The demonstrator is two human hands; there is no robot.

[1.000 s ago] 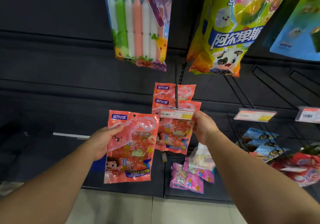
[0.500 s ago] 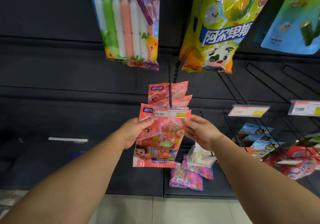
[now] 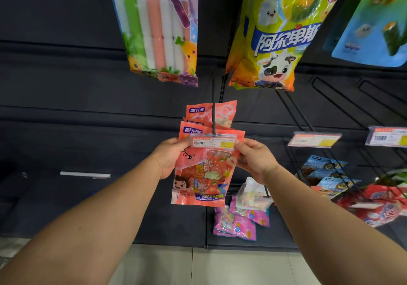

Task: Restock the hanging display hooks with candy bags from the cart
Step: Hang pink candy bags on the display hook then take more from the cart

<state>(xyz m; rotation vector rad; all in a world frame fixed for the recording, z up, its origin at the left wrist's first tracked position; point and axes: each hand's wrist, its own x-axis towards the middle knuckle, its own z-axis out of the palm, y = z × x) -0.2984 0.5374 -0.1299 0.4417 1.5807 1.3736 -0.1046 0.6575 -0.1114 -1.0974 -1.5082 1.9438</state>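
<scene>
Clearly the work is at the hook now. Starting at the left, the left hand [image 3: 170, 158] grips the upper left edge of the pink candy bag [image 3: 203, 174], thumb on its face and fingers curled behind, which keeps the bag upright and its top level with the hook [image 3: 213, 117]. That black wire prong juts out from the dark back panel [image 3: 66, 108], and the bags already hanging [image 3: 210, 114] on it sit behind the one in hand. The price tag [image 3: 212, 141] at the prong's tip lies across the top of the held bag, so I cannot tell whether the bag's hole has been threaded on yet. To the right, the right hand [image 3: 255, 160] pinches the bag's upper right edge just beside the tag's end, probably to steady the bag and lift the tag clear so the hole can find the tip. Lower right hang small pink packets [image 3: 235, 224], and further right blue packets [image 3: 323, 168] hang under another tag. A second ago the left hand held this bag well left of the hook while the right hand alone touched the tag; half a second ago the bag had arrived under the tag. Since then both hands have closed in on its top corners and it sits squarer to the prong.
</scene>
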